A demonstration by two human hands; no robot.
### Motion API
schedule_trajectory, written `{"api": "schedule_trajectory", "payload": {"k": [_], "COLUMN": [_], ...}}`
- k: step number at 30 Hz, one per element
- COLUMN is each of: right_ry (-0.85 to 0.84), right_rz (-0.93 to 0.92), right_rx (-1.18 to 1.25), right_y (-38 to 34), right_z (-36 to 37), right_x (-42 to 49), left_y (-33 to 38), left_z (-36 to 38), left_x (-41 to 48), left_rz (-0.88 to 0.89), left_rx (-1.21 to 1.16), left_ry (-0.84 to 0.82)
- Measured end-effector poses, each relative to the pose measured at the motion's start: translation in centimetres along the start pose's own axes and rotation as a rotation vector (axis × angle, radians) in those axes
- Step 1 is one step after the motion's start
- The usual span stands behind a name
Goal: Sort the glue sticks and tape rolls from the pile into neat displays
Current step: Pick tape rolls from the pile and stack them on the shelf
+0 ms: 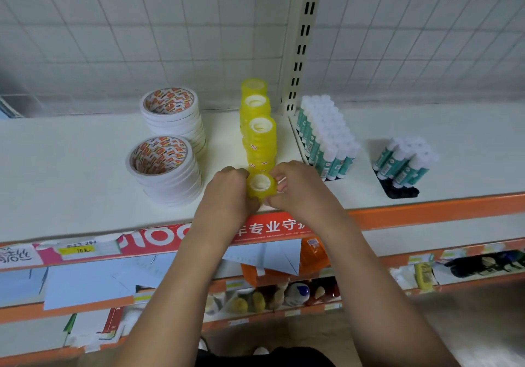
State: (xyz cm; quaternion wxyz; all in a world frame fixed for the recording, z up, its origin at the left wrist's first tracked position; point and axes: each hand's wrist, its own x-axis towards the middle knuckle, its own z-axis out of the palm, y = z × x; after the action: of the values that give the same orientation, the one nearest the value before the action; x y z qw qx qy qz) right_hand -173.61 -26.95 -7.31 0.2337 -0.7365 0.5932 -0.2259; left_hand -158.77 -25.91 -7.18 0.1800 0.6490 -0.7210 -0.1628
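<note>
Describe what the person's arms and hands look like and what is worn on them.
The left forearm and right forearm are bare as far as the frame shows; no sleeves in view. The left hand and right hand wear no gloves, and no ring, watch or bracelet is visible.

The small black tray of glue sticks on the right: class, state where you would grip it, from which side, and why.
Probably the black tray itself, at its bare front end, coming from the front of the shelf. The glue sticks stand upright in it, filling only the back, so gripping them might pull them out.
</note>
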Motion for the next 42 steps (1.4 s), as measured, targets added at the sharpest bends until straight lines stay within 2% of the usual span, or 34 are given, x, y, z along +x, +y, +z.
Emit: {"api": "schedule_trajectory", "payload": {"k": [10,16,26,42], "right_ry": [0.076,0.001,0.166,-0.061], "right_rz": [0.032,0.070,0.120,0.067], "right_rx": [0.065,0.114,0.006,-0.142], "right_y": [-0.2,0.4,-0.2,0.0], "right_z": [0.5,-0.2,-0.8,-0.8], "right_x": [1.3,1.4,4.4,7.4], "left_y": [-0.5,-1.0,-0.5,-1.1], "left_z": [0.1,-0.1,-0.6,0.0], "left_x": [1.8,2.0,3.8,6.8], "left_rz": [0.018,0.017,-0.017,0.006], "left_rx": [-0.048,-0.092,-0.166,0.120], "left_ry": [0.013,0.007,0.127,0.008]}}
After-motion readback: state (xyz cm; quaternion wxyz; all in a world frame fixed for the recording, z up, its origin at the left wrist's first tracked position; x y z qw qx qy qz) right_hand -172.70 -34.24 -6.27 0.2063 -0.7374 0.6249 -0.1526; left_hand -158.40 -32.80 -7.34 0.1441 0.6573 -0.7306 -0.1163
